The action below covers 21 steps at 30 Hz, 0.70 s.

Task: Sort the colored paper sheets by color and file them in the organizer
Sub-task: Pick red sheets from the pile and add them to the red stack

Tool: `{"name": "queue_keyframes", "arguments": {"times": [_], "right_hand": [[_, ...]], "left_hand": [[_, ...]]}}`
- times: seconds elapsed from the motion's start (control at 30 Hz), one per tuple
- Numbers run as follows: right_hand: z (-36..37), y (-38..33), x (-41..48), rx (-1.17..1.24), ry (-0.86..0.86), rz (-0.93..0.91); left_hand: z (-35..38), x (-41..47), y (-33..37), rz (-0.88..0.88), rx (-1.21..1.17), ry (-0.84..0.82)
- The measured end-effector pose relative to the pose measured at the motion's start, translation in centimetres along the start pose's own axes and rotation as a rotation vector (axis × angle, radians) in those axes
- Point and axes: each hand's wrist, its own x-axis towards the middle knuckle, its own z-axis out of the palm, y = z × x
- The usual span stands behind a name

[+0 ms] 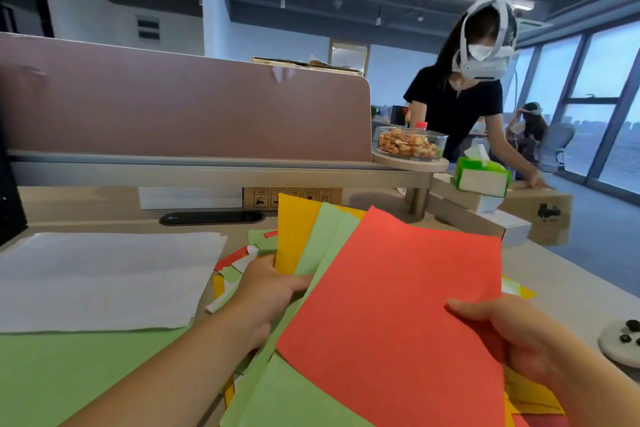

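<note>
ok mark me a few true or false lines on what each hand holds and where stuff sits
1. The right hand pinches the red sheet. True.
2. The left hand grips only white paper. False: it grips a fan of yellow and green sheets.
3. The white sheets lie on the desk at the left. True.
4. The glass bowl of nuts stands on the red sheet. False: it stands on a round shelf beside the divider.

The red sheet point(391, 315) runs off the bottom edge and hides the fingers of the right hand point(526, 340) beneath it. The left hand point(263, 291) has its fingers behind the yellow sheet point(294, 232) and green sheets point(322, 239). A white device point(620, 340) is cut by the right edge.
</note>
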Motion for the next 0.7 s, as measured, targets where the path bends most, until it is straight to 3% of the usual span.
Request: {"name": "queue_keyframes", "arguments": {"times": [0.23, 0.43, 0.57, 0.7], "right_hand": [[-0.1, 0.0, 0.6, -0.035, 0.164, -0.185], [0.6, 0.3, 0.8, -0.026, 0.117, -0.206], [1.7, 0.4, -0.5, 0.003, 0.100, -0.239], [2.7, -0.7, -2.0, 0.257, -0.019, -0.041]], "left_hand": [[-0.1, 0.8, -0.9, -0.116, 0.130, -0.105], [-0.1, 1.0, -0.9, -0.032, 0.143, -0.064], [0.0, -0.4, 0.2, -0.073, 0.086, -0.016], [-1.6, -1.4, 3.5, -0.116, -0.012, 0.023]]}}
